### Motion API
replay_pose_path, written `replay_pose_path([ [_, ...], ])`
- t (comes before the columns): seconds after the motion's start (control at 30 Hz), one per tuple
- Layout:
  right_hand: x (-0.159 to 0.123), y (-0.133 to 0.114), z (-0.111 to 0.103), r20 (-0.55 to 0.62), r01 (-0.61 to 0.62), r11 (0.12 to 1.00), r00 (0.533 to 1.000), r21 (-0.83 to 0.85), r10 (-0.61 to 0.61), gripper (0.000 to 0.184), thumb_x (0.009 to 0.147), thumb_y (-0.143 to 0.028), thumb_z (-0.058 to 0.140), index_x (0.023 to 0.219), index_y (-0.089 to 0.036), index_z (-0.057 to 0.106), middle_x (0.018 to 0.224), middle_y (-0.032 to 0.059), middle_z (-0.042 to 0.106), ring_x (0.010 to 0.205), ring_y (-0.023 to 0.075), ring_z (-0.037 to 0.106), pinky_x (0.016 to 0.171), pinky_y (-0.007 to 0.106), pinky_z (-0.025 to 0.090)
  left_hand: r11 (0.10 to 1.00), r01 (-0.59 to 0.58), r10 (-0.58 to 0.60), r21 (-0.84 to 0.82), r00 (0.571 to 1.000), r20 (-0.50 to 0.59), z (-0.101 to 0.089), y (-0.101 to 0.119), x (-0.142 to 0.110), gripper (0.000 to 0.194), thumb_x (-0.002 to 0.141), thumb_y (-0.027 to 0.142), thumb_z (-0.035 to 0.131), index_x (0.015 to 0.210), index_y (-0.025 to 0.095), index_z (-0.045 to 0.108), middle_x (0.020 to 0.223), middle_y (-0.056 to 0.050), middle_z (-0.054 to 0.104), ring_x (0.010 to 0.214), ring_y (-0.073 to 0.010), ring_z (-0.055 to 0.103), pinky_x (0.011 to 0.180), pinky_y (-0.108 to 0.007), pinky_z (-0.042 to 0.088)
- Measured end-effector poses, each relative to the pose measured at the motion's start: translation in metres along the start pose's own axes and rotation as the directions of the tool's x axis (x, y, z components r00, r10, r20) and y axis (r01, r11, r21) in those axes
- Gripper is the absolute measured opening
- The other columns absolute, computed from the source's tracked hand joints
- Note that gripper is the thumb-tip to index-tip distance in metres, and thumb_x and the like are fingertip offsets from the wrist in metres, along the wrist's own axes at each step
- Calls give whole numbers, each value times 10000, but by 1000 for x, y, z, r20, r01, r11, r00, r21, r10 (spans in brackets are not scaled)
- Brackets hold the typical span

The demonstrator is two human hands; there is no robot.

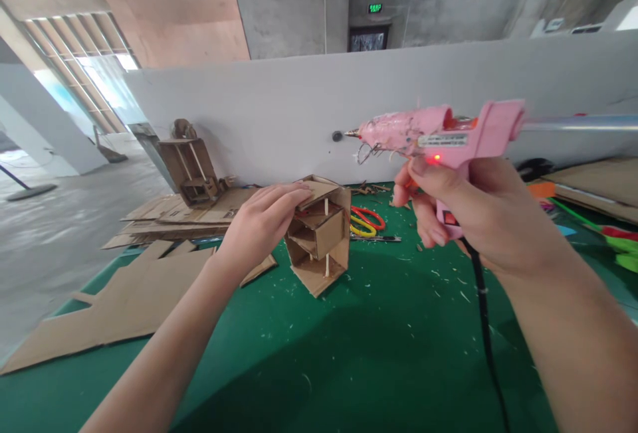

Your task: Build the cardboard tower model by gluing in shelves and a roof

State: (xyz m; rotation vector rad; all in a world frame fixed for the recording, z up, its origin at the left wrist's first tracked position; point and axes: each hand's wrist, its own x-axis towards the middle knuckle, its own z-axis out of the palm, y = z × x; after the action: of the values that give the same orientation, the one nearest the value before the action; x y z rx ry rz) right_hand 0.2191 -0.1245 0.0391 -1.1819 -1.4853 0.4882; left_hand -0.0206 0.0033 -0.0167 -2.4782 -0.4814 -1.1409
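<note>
My left hand (262,217) lies over the top left of a small cardboard model (331,237). Its fingers stretch out flat on the top panel, and the thumb is hidden. The model stands upright, with folded tiers and short pale sticks between its panels. My right hand (448,197) is wrapped round the handle of a pink hot glue gun (423,131), raised above the table to the right. The gun's metal nozzle points left, apart from the model. A red light glows on its side, a clear glue stick (578,123) juts from its back, and a black cord (483,313) hangs down.
Scissors (369,222) with red and yellow handles and a cutter knife (379,238) lie behind the model on the green table (369,360). Cardboard sheets (129,300) spread out at left, near another cardboard construction (192,171). A white partition (279,114) rises behind.
</note>
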Motion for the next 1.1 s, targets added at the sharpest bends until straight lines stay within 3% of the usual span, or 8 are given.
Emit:
replay_pose_path([
  [0.3, 0, 8, 0, 83, -33, 998, 996, -44, 37, 354, 882, -511, 580, 705, -206, 615, 522, 8, 562, 564, 165, 601, 503, 279, 461, 999, -23, 23, 32, 1000, 10, 2, 3, 1, 323, 917, 72, 480, 1216, 165, 556, 1218, -105, 663, 1104, -223, 636, 941, -414, 557],
  [0.67, 3, 11, -12, 136, -16, 988, 990, -154, 38, 480, 891, -531, 570, 541, -208, 510, 481, 2, 539, 514, 129, 555, 521, 269, 466, 997, -67, 66, 49, 998, 20, 2, 3, 2, 318, 918, 80, 495, 1222, 146, 564, 1217, -106, 672, 1118, -225, 639, 1001, -445, 530],
  [1.1, 3, 9, -13, 153, -19, 974, 987, -227, 55, 431, 909, -515, 544, 606, -211, 512, 462, -27, 517, 417, 110, 519, 429, 255, 427, 995, -74, 78, 60, 995, -59, 11, 8, 6, 257, 920, 108, 528, 1168, 147, 587, 1167, -98, 707, 1100, -208, 661, 925, -374, 539],
])
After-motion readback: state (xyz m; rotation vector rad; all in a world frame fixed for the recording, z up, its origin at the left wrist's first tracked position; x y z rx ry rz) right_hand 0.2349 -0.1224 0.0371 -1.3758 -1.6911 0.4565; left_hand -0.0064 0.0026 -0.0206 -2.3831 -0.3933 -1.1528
